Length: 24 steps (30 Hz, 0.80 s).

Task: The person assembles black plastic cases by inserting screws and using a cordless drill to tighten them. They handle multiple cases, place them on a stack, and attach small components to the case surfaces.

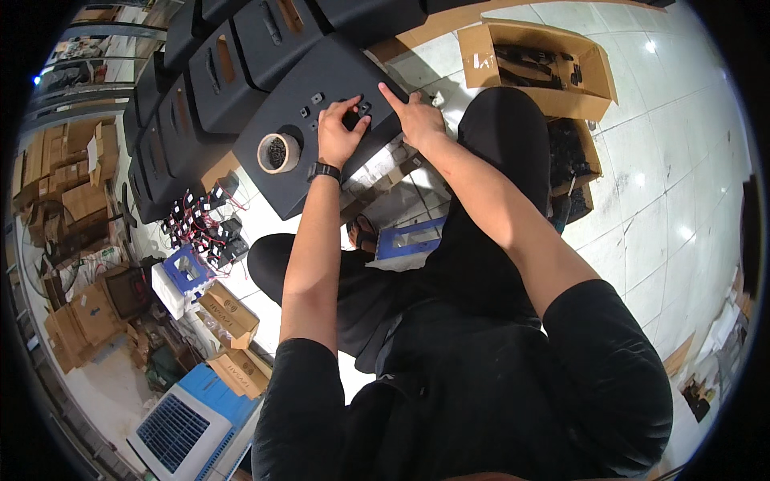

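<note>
A large black box-shaped cabinet [281, 192] lies in front of me, its flat face up. My left hand [340, 135], with a dark watch at the wrist, rests over that face, thumb and fingers curved and apart. Small black block-like parts [318, 98] lie beside it, and another small black part [366, 107] is close to its fingertips. At the cabinet's right edge is my right hand [421, 122], index finger stretched out and other fingers partly hidden; I see nothing held in it. A round pale cup [278, 153] of small dark pieces stands left of my left hand.
More black cabinets [216, 72] are stacked at the far left. Small black modules with red wires [204, 224] lie on the floor. An open cardboard box [481, 68] of black parts stands far right. Cartons [228, 314] and a blue-and-white slatted unit [172, 433] are near left.
</note>
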### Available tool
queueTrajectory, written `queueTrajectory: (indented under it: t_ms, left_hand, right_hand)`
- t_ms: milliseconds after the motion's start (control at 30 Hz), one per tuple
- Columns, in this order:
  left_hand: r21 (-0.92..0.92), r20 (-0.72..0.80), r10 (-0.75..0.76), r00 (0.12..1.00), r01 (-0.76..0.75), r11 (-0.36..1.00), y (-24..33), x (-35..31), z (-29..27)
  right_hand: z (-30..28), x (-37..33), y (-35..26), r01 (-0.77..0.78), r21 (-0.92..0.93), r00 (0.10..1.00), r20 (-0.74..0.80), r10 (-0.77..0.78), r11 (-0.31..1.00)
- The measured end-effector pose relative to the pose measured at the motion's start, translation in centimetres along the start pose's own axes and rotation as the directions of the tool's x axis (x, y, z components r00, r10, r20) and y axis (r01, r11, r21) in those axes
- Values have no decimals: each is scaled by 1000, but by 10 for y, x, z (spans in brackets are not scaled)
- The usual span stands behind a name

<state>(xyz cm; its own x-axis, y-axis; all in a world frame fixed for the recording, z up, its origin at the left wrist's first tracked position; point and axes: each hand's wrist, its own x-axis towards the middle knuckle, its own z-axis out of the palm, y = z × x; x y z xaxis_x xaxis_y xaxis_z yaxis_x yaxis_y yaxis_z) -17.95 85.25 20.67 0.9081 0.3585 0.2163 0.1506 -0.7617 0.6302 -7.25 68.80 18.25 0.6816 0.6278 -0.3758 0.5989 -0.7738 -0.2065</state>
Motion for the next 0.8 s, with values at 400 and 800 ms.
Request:
queueTrajectory:
  t_ms: [400, 800]
  left_hand:
    - [-45, -35, -147, 988, 146, 988, -3, -2, 15]
    - [107, -1, -199, 980, 198, 974, 26, -3, 31]
  right_hand:
    - [-1, 5, 0, -4, 89, 998, 57, -1, 996]
    - [-5, 1, 10, 108, 42, 994, 3, -108, 993]
